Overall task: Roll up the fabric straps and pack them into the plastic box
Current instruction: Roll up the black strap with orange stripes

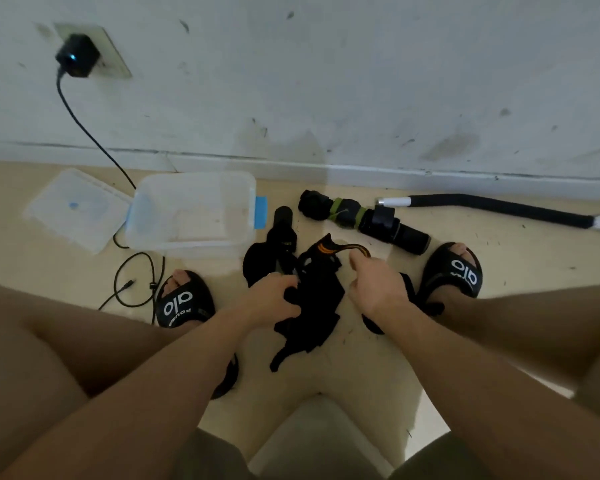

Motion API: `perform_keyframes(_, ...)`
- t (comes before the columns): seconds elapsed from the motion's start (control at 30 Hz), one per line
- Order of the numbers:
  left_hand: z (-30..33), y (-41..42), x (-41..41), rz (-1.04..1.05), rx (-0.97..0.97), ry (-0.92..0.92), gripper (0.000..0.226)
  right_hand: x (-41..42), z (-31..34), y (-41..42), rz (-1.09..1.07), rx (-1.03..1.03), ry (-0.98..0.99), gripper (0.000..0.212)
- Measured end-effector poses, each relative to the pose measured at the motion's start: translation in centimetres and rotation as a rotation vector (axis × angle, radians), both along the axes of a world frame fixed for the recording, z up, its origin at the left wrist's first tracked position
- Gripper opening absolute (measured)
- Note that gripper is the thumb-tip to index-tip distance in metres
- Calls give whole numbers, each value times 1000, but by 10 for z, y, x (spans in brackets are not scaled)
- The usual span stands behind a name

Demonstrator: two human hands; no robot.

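A heap of black fabric straps [317,296] lies on the floor between my feet. My left hand [274,299] grips the heap's left side. My right hand [374,282] pinches an orange-striped strap end [343,247] at the heap's top right. Several rolled straps [361,220], black with green bands, lie in a row further back, right of centre. The clear plastic box [246,202] with blue clips stands open to the left. Its lid [77,209] lies flat on the floor beside it.
A black charger [78,55] sits in a wall socket, and its cable [136,282] runs down past the box and coils by my left sandal [184,301]. A black and white pole [499,206] lies along the wall at right. My right sandal [456,270] is near the rolls.
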State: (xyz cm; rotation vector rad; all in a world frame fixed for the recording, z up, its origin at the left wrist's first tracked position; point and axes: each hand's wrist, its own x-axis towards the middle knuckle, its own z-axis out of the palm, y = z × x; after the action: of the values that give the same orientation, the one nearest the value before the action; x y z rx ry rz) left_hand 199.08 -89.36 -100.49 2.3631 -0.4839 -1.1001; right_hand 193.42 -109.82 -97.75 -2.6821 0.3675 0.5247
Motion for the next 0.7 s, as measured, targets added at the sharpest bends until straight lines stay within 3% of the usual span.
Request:
perform_keyframes(0.17, 51, -17, -6, -142, -100, -153, 13, 5, 39, 5, -7, 185, -75, 59)
perform_keyframes(0.33, 116, -32, 7, -95, -141, -240, 16, 24, 95, -2, -65, 364, -93, 39)
perform_keyframes(0.57, 188, -36, 27, -207, -136, -420, 22, 52, 164, -10, 78, 343, -152, 27)
perform_keyframes(0.7, 226, -39, 40, -163, -183, -401, 30, 61, 185, -15, 179, 283, -218, 22)
